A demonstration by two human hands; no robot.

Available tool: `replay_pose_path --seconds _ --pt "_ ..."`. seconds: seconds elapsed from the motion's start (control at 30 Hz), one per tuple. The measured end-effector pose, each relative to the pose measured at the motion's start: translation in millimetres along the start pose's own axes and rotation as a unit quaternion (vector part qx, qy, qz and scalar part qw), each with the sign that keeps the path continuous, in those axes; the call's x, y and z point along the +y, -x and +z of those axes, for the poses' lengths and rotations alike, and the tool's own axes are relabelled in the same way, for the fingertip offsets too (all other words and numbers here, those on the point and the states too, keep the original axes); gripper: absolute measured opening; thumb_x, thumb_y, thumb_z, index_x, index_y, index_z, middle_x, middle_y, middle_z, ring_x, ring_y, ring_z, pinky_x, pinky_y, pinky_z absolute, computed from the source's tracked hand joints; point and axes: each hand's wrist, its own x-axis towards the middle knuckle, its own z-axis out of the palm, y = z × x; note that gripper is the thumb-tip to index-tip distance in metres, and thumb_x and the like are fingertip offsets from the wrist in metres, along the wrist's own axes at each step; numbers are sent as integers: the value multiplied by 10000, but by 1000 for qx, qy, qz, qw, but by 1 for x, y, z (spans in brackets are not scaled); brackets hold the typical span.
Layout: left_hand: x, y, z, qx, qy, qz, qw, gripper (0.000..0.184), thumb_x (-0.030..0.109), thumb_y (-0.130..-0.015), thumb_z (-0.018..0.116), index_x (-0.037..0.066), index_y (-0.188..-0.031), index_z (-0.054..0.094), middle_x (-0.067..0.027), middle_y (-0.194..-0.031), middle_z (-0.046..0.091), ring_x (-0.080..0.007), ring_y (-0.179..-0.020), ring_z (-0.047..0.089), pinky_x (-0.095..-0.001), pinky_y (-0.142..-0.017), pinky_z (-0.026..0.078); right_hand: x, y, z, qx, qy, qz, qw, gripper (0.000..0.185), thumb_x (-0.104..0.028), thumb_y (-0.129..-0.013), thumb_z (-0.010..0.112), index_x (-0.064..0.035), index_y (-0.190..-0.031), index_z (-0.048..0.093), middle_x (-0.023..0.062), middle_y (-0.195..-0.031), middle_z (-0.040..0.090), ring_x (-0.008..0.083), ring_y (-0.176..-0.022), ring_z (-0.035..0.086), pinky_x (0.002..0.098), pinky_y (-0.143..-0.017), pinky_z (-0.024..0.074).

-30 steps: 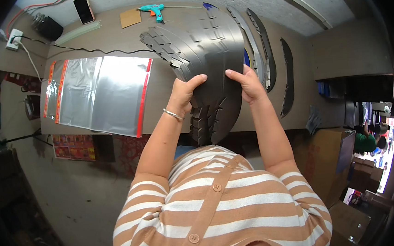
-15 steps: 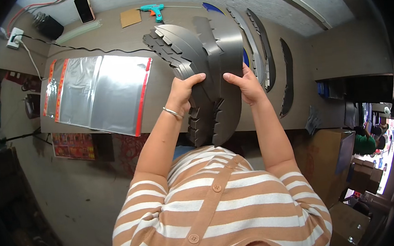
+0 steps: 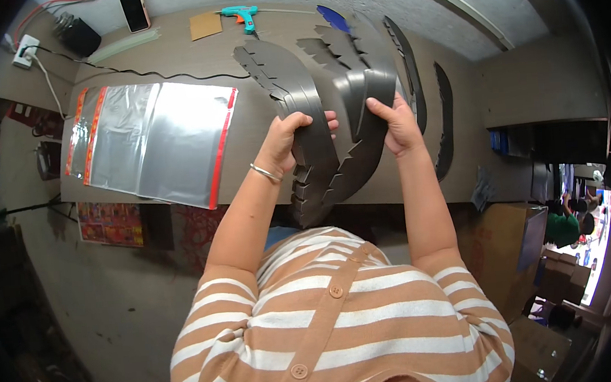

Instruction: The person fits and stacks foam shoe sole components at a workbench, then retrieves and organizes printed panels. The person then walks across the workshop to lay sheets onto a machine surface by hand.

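My left hand (image 3: 289,140) is closed round a curved black strip (image 3: 313,129) with notched edges, thumb on top and fingertips showing past its far edge. My right hand (image 3: 399,126) grips more curved black notched strips (image 3: 370,143), layered and fanned apart at the top; their exact number is hard to tell. The two held groups spread apart at the top and come together near my striped top. A blue curved piece (image 3: 333,18) shows behind the right-hand strips. Further right on the table lie a dark notched strip (image 3: 411,75) and another notched strip (image 3: 444,122).
Clear plastic bags with red edges (image 3: 194,139) lie on the table's left. Along the back are a teal glue gun (image 3: 240,12), a cardboard square (image 3: 205,26), a phone (image 3: 135,10) and a black jar (image 3: 76,35). A cardboard box (image 3: 503,236) stands below right.
The strips have been spread apart: the right-hand ones have moved right and fanned out, with a gap now between the groups. My left fingertips have come into view.
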Motion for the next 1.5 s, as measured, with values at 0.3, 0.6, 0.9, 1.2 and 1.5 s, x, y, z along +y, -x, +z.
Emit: replay_pose_path --seconds 0.3,0.6,0.9,1.2,1.5 --pt "-6 -3 -14 100 -135 52 984 302 11 -754 643 -70 -1038 577 -154 -957 644 -239 -848 655 -364 -737 565 -3 11 15 -54 -50 143 987 421 -37 -819 649 -20 -1208 487 99 -1089 610 200 -973 615 339 -876 501" --pt "-6 -1 -5 96 -76 48 991 294 64 -762 637 -49 -1028 585 -141 -949 641 -219 -827 648 -341 -737 544 12 6 29 2 49 61 997 465 -54 -793 688 -20 -1209 484 85 -1124 592 188 -1008 583 324 -888 470" --pt "-5 0 -18 57 -81 76 992 281 48 -779 585 -66 -1036 571 -160 -954 637 -227 -851 645 -344 -732 551 -26 15 27 -94 -21 172 980 410 -49 -812 665 2 -1184 499 106 -1061 614 192 -977 601 324 -867 484" --pt "-4 -2 -7 105 -67 59 990 312 79 -772 653 -49 -1047 577 -138 -949 638 -216 -839 644 -327 -722 552 18 10 34 -10 78 29 997 486 -62 -821 660 -46 -1264 460 92 -1164 571 182 -1038 563 322 -884 472" --pt "-5 0 -15 94 -68 88 989 270 49 -774 615 -43 -1023 569 -117 -933 626 -204 -803 639 -324 -723 550 -2 15 33 -71 44 85 993 441 -53 -788 691 4 -1183 502 100 -1097 599 180 -998 579 324 -887 464"
